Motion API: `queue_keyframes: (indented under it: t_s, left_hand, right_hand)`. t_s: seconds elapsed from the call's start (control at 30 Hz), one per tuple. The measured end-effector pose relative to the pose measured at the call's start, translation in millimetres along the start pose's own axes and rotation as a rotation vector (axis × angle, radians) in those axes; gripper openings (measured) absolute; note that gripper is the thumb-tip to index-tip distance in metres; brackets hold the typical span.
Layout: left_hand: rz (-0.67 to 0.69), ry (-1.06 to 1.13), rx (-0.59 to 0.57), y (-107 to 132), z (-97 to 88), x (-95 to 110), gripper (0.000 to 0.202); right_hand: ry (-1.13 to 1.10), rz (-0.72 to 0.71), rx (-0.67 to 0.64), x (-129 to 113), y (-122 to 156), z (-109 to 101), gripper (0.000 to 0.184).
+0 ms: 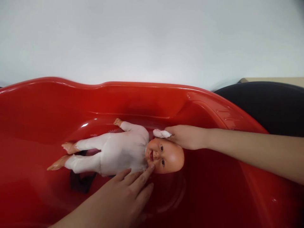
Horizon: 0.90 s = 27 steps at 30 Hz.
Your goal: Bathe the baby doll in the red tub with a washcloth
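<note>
A baby doll with a white cloth body and a bare plastic head lies on its back in a red plastic tub, head to the right. My left hand comes in from the bottom, fingers stretched out, fingertips touching the doll's chin and shoulder. My right hand reaches in from the right and pinches a small white cloth pad held against the side of the doll's head.
A plain white wall rises behind the tub. A dark round object stands at the right behind the tub's rim. A dark patch shows on the tub floor under the doll's legs.
</note>
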<state>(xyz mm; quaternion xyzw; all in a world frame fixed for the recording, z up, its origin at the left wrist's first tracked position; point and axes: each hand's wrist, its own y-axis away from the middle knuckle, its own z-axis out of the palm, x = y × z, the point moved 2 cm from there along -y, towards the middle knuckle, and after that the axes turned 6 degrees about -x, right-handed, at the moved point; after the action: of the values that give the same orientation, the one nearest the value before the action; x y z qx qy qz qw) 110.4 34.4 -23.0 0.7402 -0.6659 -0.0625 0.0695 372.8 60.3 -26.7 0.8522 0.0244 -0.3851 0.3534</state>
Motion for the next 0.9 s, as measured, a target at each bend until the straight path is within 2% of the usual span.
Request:
queue_keyframes:
  t_s: [0.17,0.3,0.4,0.57,0.7,0.8,0.9]
  left_hand:
    - [0.000,0.037,-0.017,-3.9,-4.3,-1.7,0.044]
    - [-0.007,0.039,-0.051,-4.6,-1.7,-1.7,0.041]
    - [0.001,0.049,-0.053,-3.0,0.1,-1.1,0.041]
    - [-0.013,0.067,-0.028,-4.0,-2.8,-1.7,0.044]
    - [-0.017,0.051,-0.042,-4.9,-5.5,-1.0,0.043]
    - [-0.009,0.046,-0.052,-3.8,-5.2,-0.8,0.045]
    - [0.005,0.045,-0.026,-3.3,-4.0,-1.5,0.048]
  right_hand:
    - [-0.005,-0.065,0.039,-3.0,0.8,-0.8,0.028]
    - [-0.011,-0.045,0.011,-3.2,0.3,-0.7,0.025]
    - [-0.030,-0.045,0.004,-2.4,-0.6,-0.4,0.025]
    - [-0.049,-0.132,0.028,-4.9,1.5,0.7,0.032]
    - [0.004,-0.191,0.017,-11.0,7.0,1.6,0.028]
    - [0.074,-0.171,0.017,-13.4,8.1,1.2,0.026]
    - [0.190,-0.071,0.050,-9.9,5.1,0.1,0.024]
